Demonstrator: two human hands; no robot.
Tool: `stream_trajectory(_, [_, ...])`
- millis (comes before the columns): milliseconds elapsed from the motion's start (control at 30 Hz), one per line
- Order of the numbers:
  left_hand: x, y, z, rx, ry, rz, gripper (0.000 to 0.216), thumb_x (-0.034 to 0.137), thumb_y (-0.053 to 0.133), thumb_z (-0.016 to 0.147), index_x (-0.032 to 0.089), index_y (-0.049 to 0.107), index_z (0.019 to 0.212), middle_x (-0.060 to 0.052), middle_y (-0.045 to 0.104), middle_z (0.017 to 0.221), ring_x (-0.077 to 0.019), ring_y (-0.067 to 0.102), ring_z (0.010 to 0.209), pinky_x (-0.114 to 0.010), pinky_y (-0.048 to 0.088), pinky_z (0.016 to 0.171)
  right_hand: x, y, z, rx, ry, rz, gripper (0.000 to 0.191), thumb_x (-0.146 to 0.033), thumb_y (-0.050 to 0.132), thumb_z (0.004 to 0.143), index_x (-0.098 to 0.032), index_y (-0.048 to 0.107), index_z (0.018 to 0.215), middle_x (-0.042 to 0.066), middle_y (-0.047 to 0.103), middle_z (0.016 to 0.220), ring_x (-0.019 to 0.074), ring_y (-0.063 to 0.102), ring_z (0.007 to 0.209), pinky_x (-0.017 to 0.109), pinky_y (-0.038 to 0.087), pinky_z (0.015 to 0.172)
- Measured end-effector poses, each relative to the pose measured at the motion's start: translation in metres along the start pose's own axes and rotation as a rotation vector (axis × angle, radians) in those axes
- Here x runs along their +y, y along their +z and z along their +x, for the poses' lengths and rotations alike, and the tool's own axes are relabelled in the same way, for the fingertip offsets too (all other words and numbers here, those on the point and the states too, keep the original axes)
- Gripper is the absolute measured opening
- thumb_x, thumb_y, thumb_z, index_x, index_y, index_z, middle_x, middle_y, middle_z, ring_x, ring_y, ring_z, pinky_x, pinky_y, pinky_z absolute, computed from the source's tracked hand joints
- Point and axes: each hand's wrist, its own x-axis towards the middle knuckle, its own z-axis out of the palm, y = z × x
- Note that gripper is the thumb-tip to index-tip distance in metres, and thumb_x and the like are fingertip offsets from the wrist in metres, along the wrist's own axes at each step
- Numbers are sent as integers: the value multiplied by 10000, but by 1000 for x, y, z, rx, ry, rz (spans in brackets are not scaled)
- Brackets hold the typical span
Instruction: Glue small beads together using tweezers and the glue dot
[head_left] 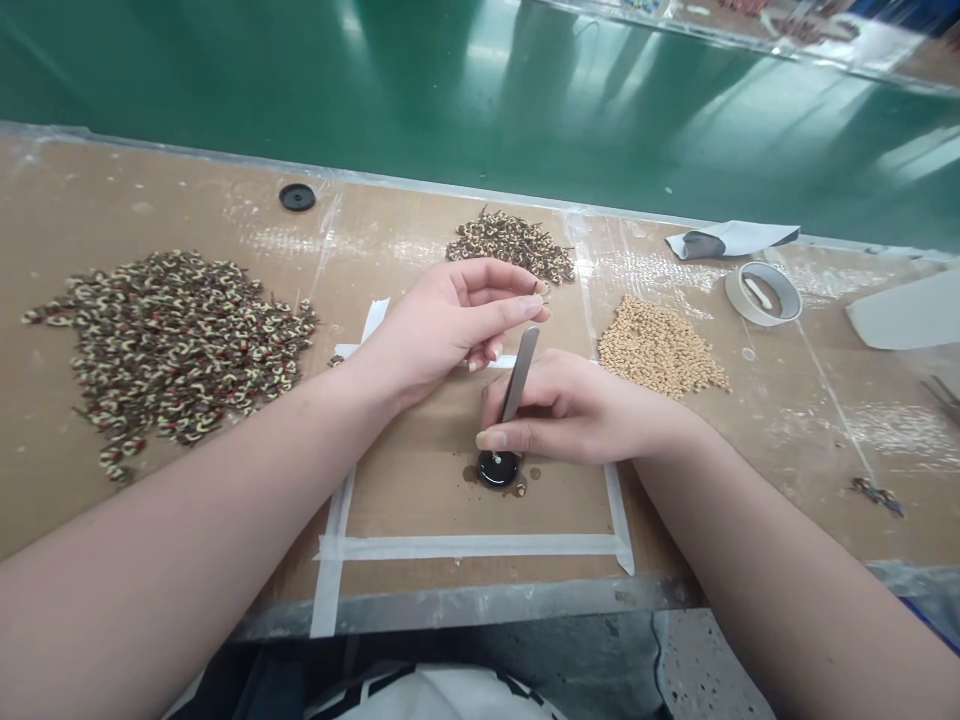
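My right hand (559, 405) grips a pair of metal tweezers (520, 375), their upper end pointing up and away. Their tips hold a tiny pale piece over or in a small black dish (498, 470) of dark, shiny liquid. With thumb and forefinger pinched, my left hand (465, 315) holds a small wire-like part (543, 290) just above the tweezers' top end. Beyond that hand lies a pile of small dark parts with pale bits (510, 245). A heap of small tan beads (660, 348) sits to the right of my right hand.
White tape (480, 546) frames the work spot. At left is a large heap of dark and cream parts (180, 345); behind it lies a black round lid (297, 197). To the right are a tape roll (763, 294), a folded wrapper (731, 240) and several loose parts (877, 495).
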Motion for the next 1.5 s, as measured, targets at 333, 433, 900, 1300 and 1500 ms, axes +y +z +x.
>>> stream_trajectory(333, [0, 0, 0, 25, -7, 30, 263, 292, 877, 842, 191, 752, 1050, -61, 812, 976, -68, 570, 530, -198, 409, 451, 0, 0, 0, -5, 3, 2, 254, -310, 710, 1049, -135, 753, 870, 13, 707, 727, 120, 573, 638, 248, 413, 600])
stream_trajectory(433, [0, 0, 0, 27, -6, 42, 259, 294, 874, 846, 196, 761, 1058, -56, 806, 967, -85, 611, 568, -202, 418, 461, 1, 0, 1, -2, 0, 4, 252, -306, 717, 1044, -133, 756, 865, 13, 707, 725, 118, 580, 638, 245, 417, 598])
stream_trajectory(900, [7, 3, -2, 7, -33, 13, 269, 318, 906, 827, 187, 767, 1015, 27, 659, 653, -67, 535, 496, -169, 385, 434, 1, -9, 0, 546, -162, 628, 304, -387, 685, 1065, -206, 661, 822, -55, 561, 600, 73, 444, 429, 206, 384, 426])
stream_trajectory(1300, [13, -1, -6, 21, -121, 114, 297, 390, 879, 878, 201, 794, 1091, 47, 580, 524, -82, 488, 488, -167, 381, 455, 1, -24, -1, 784, -229, 1086, 355, -341, 616, 1104, -220, 524, 783, -91, 356, 594, 80, 224, 434, 129, 253, 344])
stream_trajectory(1500, [13, 0, -5, 24, -122, 106, 281, 386, 885, 864, 206, 800, 1063, 36, 595, 523, -81, 476, 470, -174, 379, 448, 6, -24, -2, 807, -213, 925, 424, -545, 644, 1069, -245, 493, 810, -89, 296, 609, 103, 141, 455, 196, 198, 331])
